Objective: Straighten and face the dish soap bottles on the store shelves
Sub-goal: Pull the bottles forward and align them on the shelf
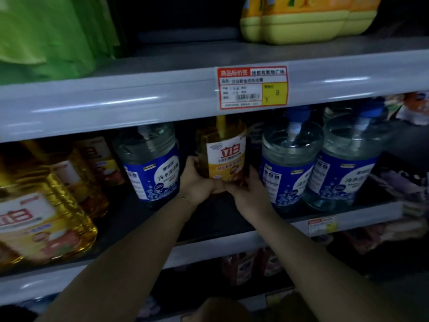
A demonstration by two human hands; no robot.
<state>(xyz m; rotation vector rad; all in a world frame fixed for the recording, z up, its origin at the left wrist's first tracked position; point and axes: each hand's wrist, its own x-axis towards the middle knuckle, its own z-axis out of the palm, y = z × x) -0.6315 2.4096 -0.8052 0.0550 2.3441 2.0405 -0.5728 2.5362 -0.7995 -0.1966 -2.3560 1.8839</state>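
Note:
An amber dish soap bottle (pixel 224 154) with a white and orange label stands deep on the middle shelf (pixel 209 219), its label facing me. My left hand (pixel 195 182) grips its lower left side. On the lower right side my right hand (pixel 250 190) holds it, and the two thumbs meet in front of its base. Clear bottles with blue labels flank it: one on the left (pixel 151 163), two with blue pump tops on the right (pixel 287 168) (pixel 348 163). The pump of the amber bottle is hidden behind the shelf rail.
Large yellow jugs (pixel 41 219) crowd the left of the same shelf. The grey rail above carries a red and yellow price tag (pixel 253 88). Yellow bottles (pixel 297 22) and green packs (pixel 46 36) sit on the top shelf. Red bottles (pixel 243 267) stand on the shelf below.

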